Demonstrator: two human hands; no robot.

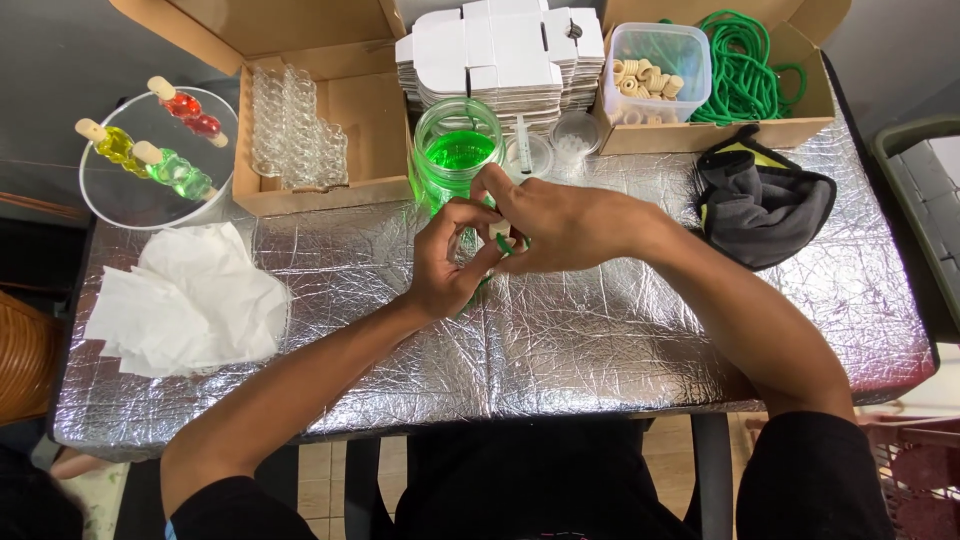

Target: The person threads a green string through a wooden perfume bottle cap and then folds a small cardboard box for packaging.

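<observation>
My left hand [447,262] and my right hand [555,222] meet at the middle of the foil-covered table [600,340]. Together they pinch a small clear bottle with a pale cork and a bit of green cord [503,243], mostly hidden by the fingers. Just beyond the hands stands a glass jar of green liquid [457,150]. A syringe [524,143] and a small clear cup [576,133] lie right of the jar.
A cardboard box with several empty glass bottles [297,128] sits back left. A round dish [150,160] holds red, yellow and green filled bottles. White tissue [190,300] lies left. Flat white boxes [500,50], a tub of corks [655,65], green cord [745,70] and a dark cloth [762,205] lie behind and right.
</observation>
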